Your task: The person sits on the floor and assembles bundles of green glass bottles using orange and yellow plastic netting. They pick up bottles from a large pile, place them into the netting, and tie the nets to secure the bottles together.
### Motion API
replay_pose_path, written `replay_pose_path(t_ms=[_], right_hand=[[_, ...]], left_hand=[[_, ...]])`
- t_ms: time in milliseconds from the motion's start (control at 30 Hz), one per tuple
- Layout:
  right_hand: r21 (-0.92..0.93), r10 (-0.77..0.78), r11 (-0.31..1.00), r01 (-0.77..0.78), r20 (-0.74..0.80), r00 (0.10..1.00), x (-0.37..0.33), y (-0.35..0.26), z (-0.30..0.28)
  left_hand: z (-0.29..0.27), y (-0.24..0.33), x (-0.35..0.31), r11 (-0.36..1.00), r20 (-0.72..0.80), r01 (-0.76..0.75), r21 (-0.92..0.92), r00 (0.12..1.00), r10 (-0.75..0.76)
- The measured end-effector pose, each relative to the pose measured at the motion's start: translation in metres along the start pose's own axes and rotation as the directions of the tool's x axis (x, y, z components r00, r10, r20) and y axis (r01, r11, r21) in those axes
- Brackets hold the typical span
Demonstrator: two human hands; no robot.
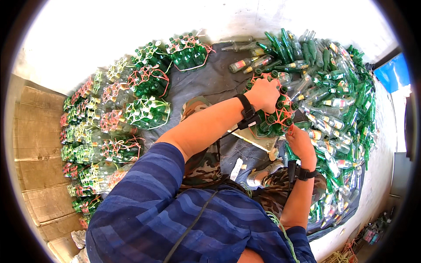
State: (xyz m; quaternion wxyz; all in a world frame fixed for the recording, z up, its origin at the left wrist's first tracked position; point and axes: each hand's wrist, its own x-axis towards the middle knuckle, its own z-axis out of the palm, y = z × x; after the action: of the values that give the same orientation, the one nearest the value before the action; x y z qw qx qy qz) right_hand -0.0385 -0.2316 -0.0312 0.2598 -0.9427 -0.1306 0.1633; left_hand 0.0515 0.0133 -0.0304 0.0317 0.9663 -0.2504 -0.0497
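A bundle of green glass bottles stands in front of me, its necks laced with red cord. My left hand is closed low over the far left part of the bundle's top, and its fingers hide what they grip. At the near right edge, my right hand pinches the red cord between closed fingers. Under the bundle's near side shows a pale flat board with a light edge. Both wrists wear black bands with small devices.
Loose green and clear bottles are heaped along the right. Several rows of corded bottle bundles stand at the left, reaching the back wall. Dark sheeting covers the floor between. Cardboard lines the left side.
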Motion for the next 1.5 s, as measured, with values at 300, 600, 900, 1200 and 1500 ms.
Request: replay_pose_path(t_ms=[300,600,900,1200,1500], right_hand=[[-0.042,-0.071,0.997,0.067,-0.089,0.994,0.007,0.004,0.006],[-0.145,-0.054,0.989,0.036,-0.12,0.991,0.016,0.008,0.015],[-0.138,0.005,0.99,-0.019,-0.107,0.994,0.023,0.015,0.015],[-0.046,0.049,0.998,-0.052,-0.074,0.996,0.03,0.004,-0.014],[-0.041,0.127,0.991,-0.13,-0.079,0.989,0.036,0.007,-0.025]], left_hand=[[0.009,-0.005,0.0,0.995,-0.122,-0.04,-0.087,0.992,0.03],[-0.012,-0.006,0.01,1.0,0.095,-0.014,0.003,0.995,0.014],[-0.004,-0.014,0.013,0.992,0.06,-0.086,-0.095,0.994,0.092],[-0.01,-0.018,0.017,0.987,0.062,-0.025,-0.157,0.997,0.035],[-0.036,-0.05,0.018,0.957,0.016,0.164,-0.24,0.986,-0.165]])
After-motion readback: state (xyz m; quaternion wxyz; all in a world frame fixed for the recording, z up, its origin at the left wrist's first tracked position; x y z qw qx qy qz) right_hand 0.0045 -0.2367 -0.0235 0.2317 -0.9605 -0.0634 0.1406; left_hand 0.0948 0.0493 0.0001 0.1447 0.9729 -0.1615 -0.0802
